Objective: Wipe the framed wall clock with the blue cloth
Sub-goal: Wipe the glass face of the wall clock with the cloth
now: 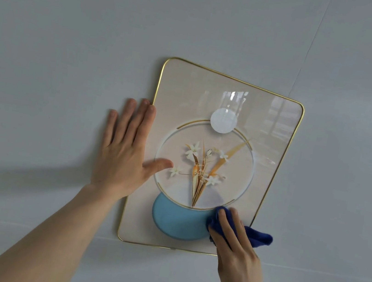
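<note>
The framed wall clock hangs tilted on a pale grey wall: a cream glass face with a thin gold rim, white flowers, a white disc and a light blue oval. My left hand lies flat with spread fingers on the clock's left edge, thumb on the glass, fingers on the wall. My right hand presses the dark blue cloth against the clock's lower right corner, beside the blue oval. Part of the cloth is hidden under my fingers; a tail sticks out to the right past the frame.
The grey wall surrounds the clock, with a thin vertical seam at the upper right and a horizontal seam level with the clock's bottom edge. Window reflections show on the upper right of the glass.
</note>
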A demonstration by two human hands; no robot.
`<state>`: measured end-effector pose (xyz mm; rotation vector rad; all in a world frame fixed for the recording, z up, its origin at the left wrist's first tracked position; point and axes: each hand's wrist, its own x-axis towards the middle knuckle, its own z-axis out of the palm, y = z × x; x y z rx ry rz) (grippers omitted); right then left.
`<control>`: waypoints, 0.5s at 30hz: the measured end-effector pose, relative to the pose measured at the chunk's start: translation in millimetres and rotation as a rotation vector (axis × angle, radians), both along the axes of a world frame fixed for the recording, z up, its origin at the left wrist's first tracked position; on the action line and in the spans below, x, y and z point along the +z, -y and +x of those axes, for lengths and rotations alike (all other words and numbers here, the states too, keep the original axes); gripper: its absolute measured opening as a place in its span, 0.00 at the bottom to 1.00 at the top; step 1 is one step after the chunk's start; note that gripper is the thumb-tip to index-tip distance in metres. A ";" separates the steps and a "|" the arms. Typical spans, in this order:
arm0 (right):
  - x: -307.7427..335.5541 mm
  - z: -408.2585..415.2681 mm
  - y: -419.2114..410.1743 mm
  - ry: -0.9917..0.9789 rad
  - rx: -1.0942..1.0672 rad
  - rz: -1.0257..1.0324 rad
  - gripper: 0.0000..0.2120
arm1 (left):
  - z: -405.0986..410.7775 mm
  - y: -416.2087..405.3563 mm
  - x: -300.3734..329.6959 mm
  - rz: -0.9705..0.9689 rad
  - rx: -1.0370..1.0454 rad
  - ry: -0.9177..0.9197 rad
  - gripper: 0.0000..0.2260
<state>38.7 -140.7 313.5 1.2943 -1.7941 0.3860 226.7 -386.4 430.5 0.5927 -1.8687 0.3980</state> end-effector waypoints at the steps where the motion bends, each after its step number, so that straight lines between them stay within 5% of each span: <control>1: -5.3 -1.6 -6.6 0.034 -0.026 0.010 0.37 | 0.6 -1.0 0.5 0.008 -0.005 -0.002 0.50; 15: -51.5 40.0 -74.3 0.561 -0.181 -0.019 0.15 | 28.5 -49.5 -23.0 0.213 -0.189 -0.092 0.44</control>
